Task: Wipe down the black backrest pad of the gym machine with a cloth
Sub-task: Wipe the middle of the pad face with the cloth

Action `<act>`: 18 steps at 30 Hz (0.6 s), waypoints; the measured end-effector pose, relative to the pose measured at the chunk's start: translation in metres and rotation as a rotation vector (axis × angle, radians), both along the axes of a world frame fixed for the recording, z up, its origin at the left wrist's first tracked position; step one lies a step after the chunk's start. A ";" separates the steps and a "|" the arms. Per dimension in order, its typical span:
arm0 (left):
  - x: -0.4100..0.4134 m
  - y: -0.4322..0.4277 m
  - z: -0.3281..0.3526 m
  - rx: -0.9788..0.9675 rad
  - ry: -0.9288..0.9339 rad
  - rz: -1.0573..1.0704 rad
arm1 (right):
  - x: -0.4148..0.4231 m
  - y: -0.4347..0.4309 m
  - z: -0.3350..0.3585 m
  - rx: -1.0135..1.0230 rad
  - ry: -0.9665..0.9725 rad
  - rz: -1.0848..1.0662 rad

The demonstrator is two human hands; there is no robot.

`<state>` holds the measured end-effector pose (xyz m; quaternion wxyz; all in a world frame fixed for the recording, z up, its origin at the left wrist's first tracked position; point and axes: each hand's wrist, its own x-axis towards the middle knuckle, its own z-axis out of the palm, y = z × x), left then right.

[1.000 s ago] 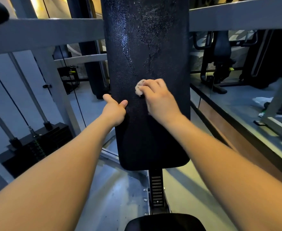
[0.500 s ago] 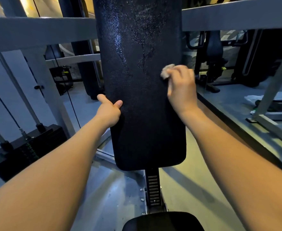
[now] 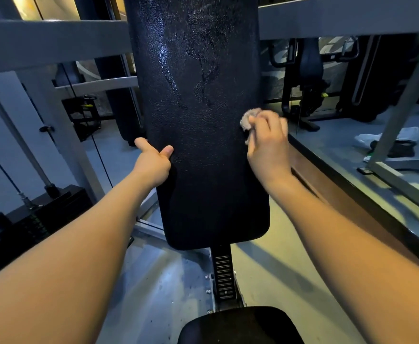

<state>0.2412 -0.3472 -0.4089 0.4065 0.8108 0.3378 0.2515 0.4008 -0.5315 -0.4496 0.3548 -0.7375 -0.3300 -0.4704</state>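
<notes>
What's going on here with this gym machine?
A person is wiping the machine's black backrest pad. The right hand grips a small bunched cloth and presses it against the pad's right edge, about halfway up. The left hand holds the pad's left edge, thumb on the front face. Shiny, damp-looking streaks show on the upper part of the pad.

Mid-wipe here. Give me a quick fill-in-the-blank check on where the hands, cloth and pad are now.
The right hand holds the cloth against the backrest pad near its ____ edge.
The left hand grips the pad's ____ edge.
The wet streaks lie ____ the cloth.
The weight stack stands on the person's ____ side.
Missing words: right; left; above; left.
</notes>
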 end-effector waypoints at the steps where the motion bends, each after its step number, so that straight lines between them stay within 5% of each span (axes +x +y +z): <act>1: 0.000 -0.001 0.000 0.000 0.002 0.001 | -0.009 -0.003 -0.019 -0.036 0.017 0.025; 4: 0.000 -0.003 0.000 0.009 0.001 0.010 | -0.018 -0.017 -0.046 -0.114 -0.012 0.069; 8: 0.001 -0.006 -0.001 0.023 -0.006 0.021 | 0.012 -0.007 0.013 0.004 0.033 0.014; 12: 0.002 -0.005 -0.001 0.026 -0.008 0.032 | 0.007 -0.003 0.018 0.214 0.240 0.093; 18: 0.003 -0.005 -0.002 0.014 -0.003 0.035 | 0.001 -0.001 0.002 0.471 0.808 0.192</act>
